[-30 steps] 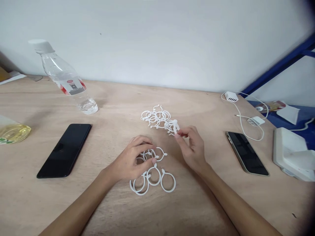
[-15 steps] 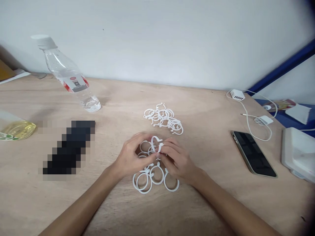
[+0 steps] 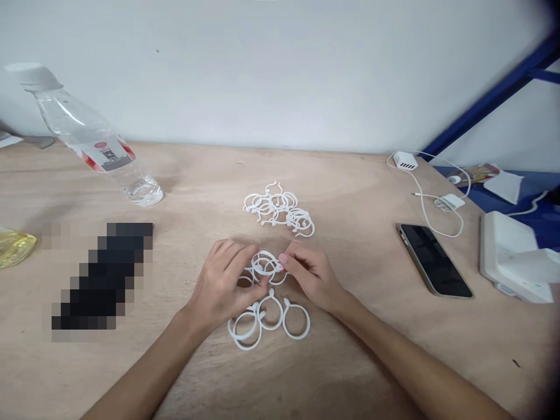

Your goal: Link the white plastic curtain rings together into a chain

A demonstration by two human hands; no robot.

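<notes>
Between my two hands is a white plastic ring [image 3: 265,253], raised over other rings. My left hand [image 3: 223,280] grips it on the left, fingers over the far side and thumb at the near side. My right hand [image 3: 312,274] pinches its right end, where small knobs show by the thumb tip. Just below lie several closed white rings, including a separate ring [image 3: 308,324] at the near right; some are partly hidden behind my left hand. Farther back is a tangled pile of white rings [image 3: 280,204], some of them with their ends apart.
A water bottle [image 3: 105,151] stands at the left, beside a blurred-out dark object [image 3: 105,274] and a container of yellow liquid [image 3: 15,248]. On the right are a phone [image 3: 433,259], a charger with a cable [image 3: 405,160] and a white box-like device [image 3: 507,251]. A wall is behind.
The held ring had a visible gap between its ends; now its ends are together at my right thumb. My right hand has shifted its pinch. The view has turned slightly right.
</notes>
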